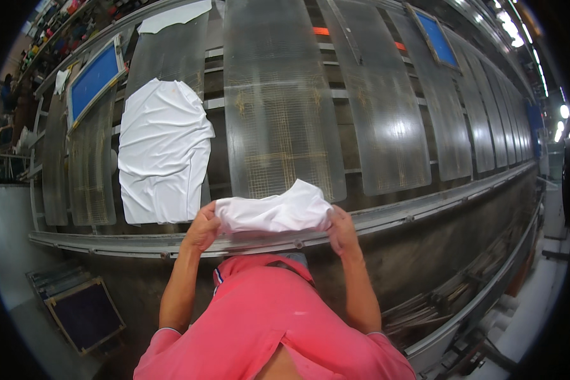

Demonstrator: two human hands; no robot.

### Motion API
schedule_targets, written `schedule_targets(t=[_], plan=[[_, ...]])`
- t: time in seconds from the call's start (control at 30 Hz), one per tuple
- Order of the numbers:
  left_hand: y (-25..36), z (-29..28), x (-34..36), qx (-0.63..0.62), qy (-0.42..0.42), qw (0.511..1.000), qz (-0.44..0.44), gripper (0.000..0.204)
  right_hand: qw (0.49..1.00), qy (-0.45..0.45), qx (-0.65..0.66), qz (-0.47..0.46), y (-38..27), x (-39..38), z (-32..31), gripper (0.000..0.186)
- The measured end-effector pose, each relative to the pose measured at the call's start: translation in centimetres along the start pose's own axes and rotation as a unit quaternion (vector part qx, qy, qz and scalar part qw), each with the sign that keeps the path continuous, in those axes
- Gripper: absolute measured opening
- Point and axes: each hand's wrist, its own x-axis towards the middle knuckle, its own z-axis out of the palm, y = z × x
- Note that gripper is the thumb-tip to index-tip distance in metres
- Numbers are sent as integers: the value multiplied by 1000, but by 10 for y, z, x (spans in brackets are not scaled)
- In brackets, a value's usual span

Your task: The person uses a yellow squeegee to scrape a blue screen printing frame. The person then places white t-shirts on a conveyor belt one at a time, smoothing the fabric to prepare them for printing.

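Observation:
A white fabric piece (275,212) is stretched between my two hands above the near end of a grey printing board (285,120) with yellowish grid lines. My left hand (202,227) is closed on the cloth's left end, and my right hand (342,229) grips the right end. The cloth is partly bunched, with one corner peaking up at its far edge. On the neighbouring board to the left lies another white fabric piece (164,152), spread out with many wrinkles.
More grey boards (386,120) run off to the right along a metal rail (392,212). Blue-meshed screen frames (95,79) rest at the far left and far right. Another white cloth (176,16) lies at the back. A dark framed screen (85,313) leans low at the left.

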Motion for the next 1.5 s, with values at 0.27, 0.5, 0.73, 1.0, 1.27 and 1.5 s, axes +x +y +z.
schedule_targets(t=[0.27, 0.5, 0.73, 1.0, 1.27, 1.5], plan=[[67, -66, -44, 30, 144, 983, 108, 21, 986, -34, -101, 132, 49, 8, 45, 17], [37, -29, -34, 23, 178, 982, 63, 35, 991, -26, -76, 104, -34, 25, -7, 15], [32, 58, 20, -51, 154, 977, 139, 49, 982, -160, -65, -83, -145, 26, -48, 47], [-14, 24, 79, -63, 214, 973, 68, 44, 995, -27, -97, 16, -108, 80, -100, 16], [-75, -13, 69, -52, 275, 959, -40, 38, 934, 73, -301, 176, -49, 101, -131, 32], [-83, -20, 61, 32, 309, 947, -82, 16, 934, 93, -292, 182, -68, 123, -94, 34]])
